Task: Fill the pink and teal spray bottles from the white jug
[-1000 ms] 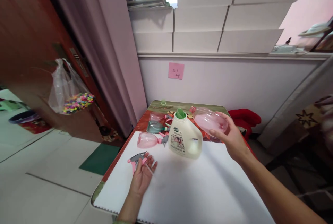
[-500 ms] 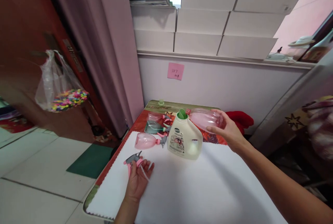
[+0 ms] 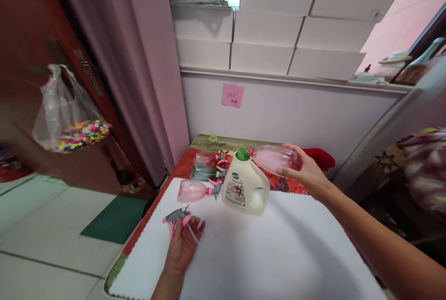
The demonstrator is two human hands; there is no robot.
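My right hand (image 3: 306, 173) grips a clear pink spray bottle body (image 3: 273, 157), held sideways in the air with its neck next to the green spout of a white detergent jug (image 3: 245, 188). The jug stands upright on the white mat (image 3: 251, 253). Palm up on the mat, my left hand (image 3: 183, 244) rests with its fingers curled round a pink and grey spray trigger head (image 3: 174, 218), whose thin tube runs across the fingers.
A pink spray bottle (image 3: 195, 190) lies on the mat left of the jug. Behind it lie a teal one (image 3: 205, 172) and another pink one (image 3: 207, 157). A green cap (image 3: 213, 137) sits at the table's far edge. White boxes (image 3: 278, 26) line the sill; a bag of beads (image 3: 69, 119) hangs left.
My right hand has brought the pink bottle lower and leftward, closer to the jug's spout. The left hand stays on the mat with the trigger head. The camera has shifted a little.
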